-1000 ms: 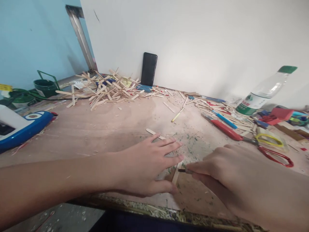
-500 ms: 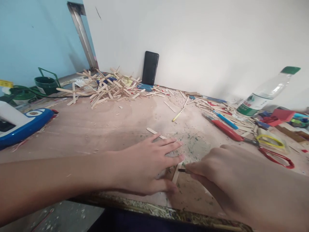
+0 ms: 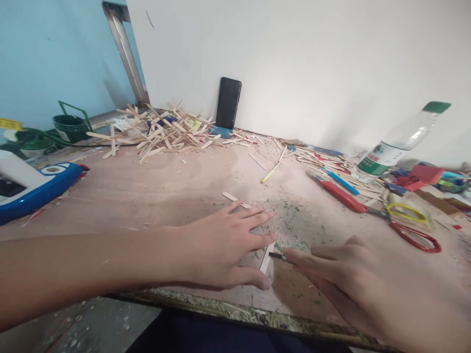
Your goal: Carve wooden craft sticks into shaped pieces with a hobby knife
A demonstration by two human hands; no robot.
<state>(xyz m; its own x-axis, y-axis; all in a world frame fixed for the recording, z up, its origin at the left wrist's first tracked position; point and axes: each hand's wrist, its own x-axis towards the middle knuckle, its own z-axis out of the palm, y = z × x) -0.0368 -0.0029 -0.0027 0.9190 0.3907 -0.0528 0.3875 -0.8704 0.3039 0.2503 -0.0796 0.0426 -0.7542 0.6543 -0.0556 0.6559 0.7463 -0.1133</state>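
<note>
My left hand (image 3: 224, 245) lies spread on the tabletop, its fingers apart over flat wooden sticks. One stick (image 3: 234, 198) pokes out beyond the fingertips, and another stick (image 3: 267, 259) shows between the index finger and thumb. My right hand (image 3: 342, 277) is closed round a thin dark blade (image 3: 276, 256), whose tip meets the right edge of the near stick. The blade's handle is hidden inside the fingers. Small green and pale shavings are scattered around both hands.
A phone (image 3: 228, 103) leans on the white board behind a heap of wooden sticks (image 3: 172, 130). At right are a red-handled knife (image 3: 344, 196), a blue pen (image 3: 341, 181), scissors (image 3: 415, 235) and a tilted bottle (image 3: 395, 149). A blue and white object (image 3: 47, 189) stands at left.
My right hand has shifted slightly, and its fingers are more extended along the blade. The blade tip sits a little further left. The left hand stays spread on the sticks.
</note>
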